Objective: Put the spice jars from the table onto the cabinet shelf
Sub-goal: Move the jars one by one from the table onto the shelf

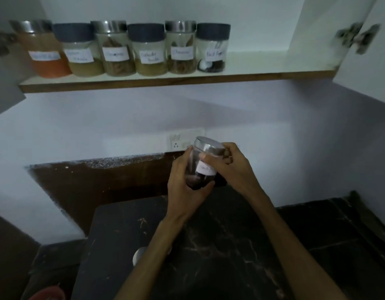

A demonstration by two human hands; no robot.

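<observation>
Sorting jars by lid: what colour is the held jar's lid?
Shiny silver metal lid, seen in the head view.

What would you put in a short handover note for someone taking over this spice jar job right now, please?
Left hand grips the glass jar at its base; right hand holds it near the steel lid. The jar is in the air above the dark table.
Done: six labelled jars stand in a row on the cabinet shelf.
Left: set this jar in the free space right of the row. A steel lid shows by the left forearm, possibly another jar.
</observation>
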